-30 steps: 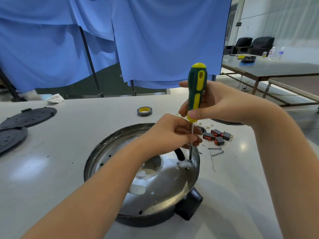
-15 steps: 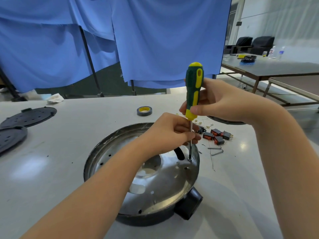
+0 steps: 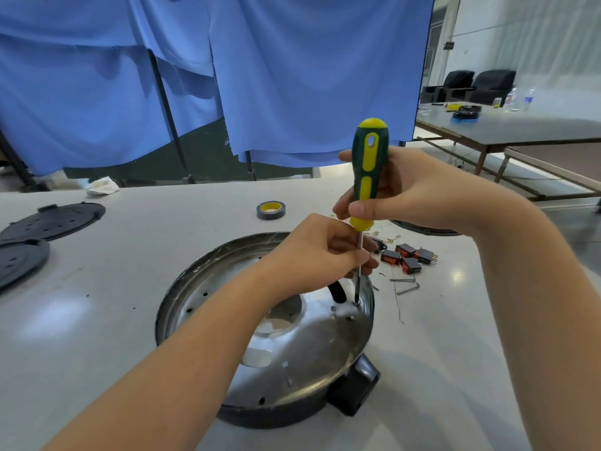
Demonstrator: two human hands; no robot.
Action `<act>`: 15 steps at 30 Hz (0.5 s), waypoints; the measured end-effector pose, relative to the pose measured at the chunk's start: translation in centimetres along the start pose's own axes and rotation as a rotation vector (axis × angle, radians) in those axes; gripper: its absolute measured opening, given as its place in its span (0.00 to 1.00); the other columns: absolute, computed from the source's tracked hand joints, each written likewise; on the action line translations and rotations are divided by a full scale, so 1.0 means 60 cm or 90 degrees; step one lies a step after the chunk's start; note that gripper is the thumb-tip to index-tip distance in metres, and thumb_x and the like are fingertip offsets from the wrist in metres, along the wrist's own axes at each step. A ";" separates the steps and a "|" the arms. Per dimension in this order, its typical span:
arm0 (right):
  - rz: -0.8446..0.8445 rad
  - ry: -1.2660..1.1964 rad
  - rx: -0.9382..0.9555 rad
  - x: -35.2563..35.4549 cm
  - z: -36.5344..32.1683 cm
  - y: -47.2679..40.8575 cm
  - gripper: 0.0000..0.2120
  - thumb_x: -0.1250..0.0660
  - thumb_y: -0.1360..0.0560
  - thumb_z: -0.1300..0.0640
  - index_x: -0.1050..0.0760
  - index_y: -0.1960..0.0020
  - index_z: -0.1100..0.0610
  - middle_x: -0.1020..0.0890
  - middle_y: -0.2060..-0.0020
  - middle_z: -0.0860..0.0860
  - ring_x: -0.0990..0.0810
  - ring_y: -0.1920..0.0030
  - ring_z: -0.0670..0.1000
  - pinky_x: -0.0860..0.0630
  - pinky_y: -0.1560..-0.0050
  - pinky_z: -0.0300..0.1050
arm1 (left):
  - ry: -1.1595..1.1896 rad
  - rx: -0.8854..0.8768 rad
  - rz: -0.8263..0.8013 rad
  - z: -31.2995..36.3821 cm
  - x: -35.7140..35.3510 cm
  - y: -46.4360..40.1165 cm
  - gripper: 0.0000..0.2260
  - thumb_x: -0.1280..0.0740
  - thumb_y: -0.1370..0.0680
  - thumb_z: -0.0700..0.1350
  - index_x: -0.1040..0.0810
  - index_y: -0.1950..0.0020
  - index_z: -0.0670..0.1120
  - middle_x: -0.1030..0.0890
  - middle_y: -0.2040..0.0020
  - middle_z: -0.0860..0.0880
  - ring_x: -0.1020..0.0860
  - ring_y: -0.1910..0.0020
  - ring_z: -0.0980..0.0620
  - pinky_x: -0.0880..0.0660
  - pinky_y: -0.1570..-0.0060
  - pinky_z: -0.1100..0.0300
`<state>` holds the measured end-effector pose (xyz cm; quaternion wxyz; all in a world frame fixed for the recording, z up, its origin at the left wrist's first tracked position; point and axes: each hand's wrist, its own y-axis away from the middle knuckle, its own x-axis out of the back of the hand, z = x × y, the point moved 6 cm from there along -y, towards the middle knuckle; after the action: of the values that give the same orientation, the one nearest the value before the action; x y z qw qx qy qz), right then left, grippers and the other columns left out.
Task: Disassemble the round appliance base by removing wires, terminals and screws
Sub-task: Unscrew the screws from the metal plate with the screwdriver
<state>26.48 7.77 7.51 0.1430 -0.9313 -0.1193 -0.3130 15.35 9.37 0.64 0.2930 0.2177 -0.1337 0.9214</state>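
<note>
Right now your right hand point(image 3: 419, 193) wraps the green-and-yellow screwdriver point(image 3: 366, 177) handle, held upright so you can twist from above, while your left hand point(image 3: 322, 255) pinches the thin shaft low down, likely to keep the tip seated on a screw near the rim. That rim belongs to the round appliance base point(image 3: 286, 340), lying open side up on the surface point(image 3: 107, 304). Removed switches point(image 3: 408, 257) and loose screws point(image 3: 405, 284) lie just beyond it, near a tape roll point(image 3: 271, 209). No readable writing shows anywhere.

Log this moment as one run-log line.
right hand: grips screwdriver | left hand: pinches shaft | tip: in round base
</note>
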 end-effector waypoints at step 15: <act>0.066 -0.040 0.061 0.005 -0.018 0.000 0.26 0.27 0.31 0.64 0.32 0.36 0.54 0.15 0.52 0.50 0.16 0.52 0.46 0.20 0.48 0.42 | -0.046 0.021 -0.016 0.000 0.005 0.002 0.06 0.31 0.23 0.43 0.19 0.48 0.48 0.14 0.54 0.51 0.16 0.55 0.59 0.20 0.51 0.62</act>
<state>26.09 7.45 8.51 0.1995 -0.9377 -0.0900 -0.2697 15.07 9.41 0.79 0.2962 0.2573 -0.1265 0.9111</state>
